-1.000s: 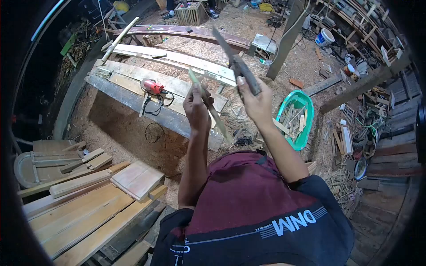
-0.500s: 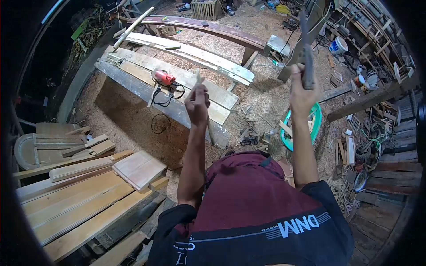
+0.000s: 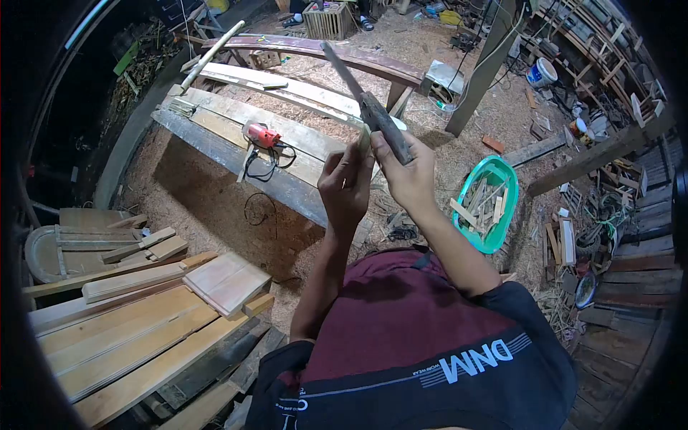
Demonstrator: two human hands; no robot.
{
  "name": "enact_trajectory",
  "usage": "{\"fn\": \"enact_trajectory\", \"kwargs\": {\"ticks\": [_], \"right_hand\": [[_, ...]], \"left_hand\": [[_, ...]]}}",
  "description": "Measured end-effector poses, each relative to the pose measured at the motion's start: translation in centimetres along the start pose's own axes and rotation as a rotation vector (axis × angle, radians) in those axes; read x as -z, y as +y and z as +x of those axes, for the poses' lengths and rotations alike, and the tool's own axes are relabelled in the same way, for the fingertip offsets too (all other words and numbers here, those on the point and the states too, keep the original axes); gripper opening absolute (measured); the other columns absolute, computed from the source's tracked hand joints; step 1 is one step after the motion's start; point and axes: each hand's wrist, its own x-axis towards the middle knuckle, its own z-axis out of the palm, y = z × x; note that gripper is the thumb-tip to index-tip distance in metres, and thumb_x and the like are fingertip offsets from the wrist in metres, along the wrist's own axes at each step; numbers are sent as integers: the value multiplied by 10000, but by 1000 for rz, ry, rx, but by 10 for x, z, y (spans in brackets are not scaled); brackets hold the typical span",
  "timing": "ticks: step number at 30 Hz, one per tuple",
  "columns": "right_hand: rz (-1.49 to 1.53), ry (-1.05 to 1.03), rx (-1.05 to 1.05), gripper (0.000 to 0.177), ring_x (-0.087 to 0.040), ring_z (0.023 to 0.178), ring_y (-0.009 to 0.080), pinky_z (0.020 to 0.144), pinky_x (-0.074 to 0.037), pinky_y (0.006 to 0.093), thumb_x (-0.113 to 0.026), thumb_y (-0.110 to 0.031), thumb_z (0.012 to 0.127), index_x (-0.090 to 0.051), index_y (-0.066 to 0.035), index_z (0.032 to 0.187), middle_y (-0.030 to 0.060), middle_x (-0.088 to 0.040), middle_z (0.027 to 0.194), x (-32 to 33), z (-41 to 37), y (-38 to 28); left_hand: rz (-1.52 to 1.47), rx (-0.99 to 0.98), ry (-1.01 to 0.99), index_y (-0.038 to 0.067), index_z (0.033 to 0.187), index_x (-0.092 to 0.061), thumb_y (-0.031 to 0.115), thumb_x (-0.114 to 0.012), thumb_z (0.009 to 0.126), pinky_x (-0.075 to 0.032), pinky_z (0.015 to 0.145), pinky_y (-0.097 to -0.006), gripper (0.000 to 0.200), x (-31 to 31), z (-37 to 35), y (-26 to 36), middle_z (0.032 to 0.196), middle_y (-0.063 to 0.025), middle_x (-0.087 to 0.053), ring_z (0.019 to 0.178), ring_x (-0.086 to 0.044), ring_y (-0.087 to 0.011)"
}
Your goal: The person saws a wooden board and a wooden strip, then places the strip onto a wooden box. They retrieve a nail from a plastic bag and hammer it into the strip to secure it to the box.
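Out in front of my chest, my right hand (image 3: 408, 168) is wrapped around the thick dark handle of a long knife (image 3: 351, 82). Its narrow blade points up and away to the left. Just beside it, my left hand (image 3: 345, 179) grips a thin pale wooden stick (image 3: 364, 137), whose upper tip meets the knife near its handle. Most of the stick is hidden by my fingers. Both hands are close together, above the near end of the plank bench.
A red power tool (image 3: 261, 135) with a black cord lies on the planks (image 3: 222, 107). To the right stands a green basin (image 3: 510, 208) of wood offcuts. Boards (image 3: 129, 337) are stacked at lower left. A wooden post (image 3: 469, 107) rises behind, and shavings cover the floor.
My right hand has swung left and down with the knife, bringing it to the stick. My left hand has moved slightly right and nearer with the stick.
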Motion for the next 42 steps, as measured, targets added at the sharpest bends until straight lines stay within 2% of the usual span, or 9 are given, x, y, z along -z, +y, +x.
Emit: {"fn": "enact_trajectory", "kwargs": {"ticks": [9,10,14,21,27,33,35,38,42], "right_hand": [[493,-147,-234,187,-451,613,51,555,-352,215,-661,-164,937,-623,18,957,-8,-551,757,1,4,9],[521,-156,-260,181,-446,612,55,555,-347,217,-654,-155,939,-620,21,960,-3,-552,767,1,3,12],[533,-168,-322,164,-434,601,62,545,-332,228,-634,-147,946,-622,16,955,-4,-545,760,4,0,26],[177,-125,-243,176,-448,566,39,515,-339,241,-658,-200,947,-653,-29,904,-46,-529,649,-3,-6,36],[261,-257,-223,192,-463,611,39,539,-342,216,-655,-217,955,-648,-25,952,-40,-554,715,7,-3,45],[132,-257,-118,220,-481,638,34,547,-372,239,-667,-216,946,-682,3,956,-59,-587,706,2,-6,37],[133,-250,-49,222,-475,643,36,551,-381,258,-674,-213,939,-686,8,948,-52,-589,704,0,-6,35],[-159,-215,-12,213,-472,632,54,552,-388,294,-690,-206,923,-685,7,922,0,-583,688,6,-6,50],[-327,-157,100,191,-493,583,136,548,-393,335,-714,-183,891,-674,5,891,83,-543,657,8,-7,51]], "left_hand": [[187,-206,75,-49,1167,-652,-31,-664,853,-538,717,-352,314,-2,-8,-8,945,-166,-675,846,-661,-283],[257,-225,71,-65,1120,-652,-65,-585,869,-519,733,-359,261,-1,-11,-12,944,-183,-671,841,-637,-297],[102,-213,110,-34,966,-654,-40,-564,893,-510,684,-351,116,6,-10,-27,888,-165,-663,706,-611,-282],[47,-65,10,-10,934,-604,0,-593,911,-488,648,-334,27,8,-15,-28,837,-129,-612,724,-614,-241],[7,6,-124,-3,930,-593,57,-591,943,-449,581,-283,61,17,-14,-29,762,-75,-580,657,-575,-136],[-262,313,-178,15,842,-574,100,-546,978,-400,557,-264,163,24,-19,-27,709,-17,-536,623,-484,-82],[-142,281,-176,9,870,-588,106,-549,978,-402,544,-259,150,25,-19,-27,698,-16,-542,601,-491,-85],[0,273,-174,-4,937,-624,110,-563,972,-423,539,-274,134,26,-21,-24,693,-36,-576,598,-525,-100],[166,231,-120,-7,1030,-676,107,-603,948,-465,560,-312,158,20,-22,-18,697,-99,-646,611,-607,-147]]}}
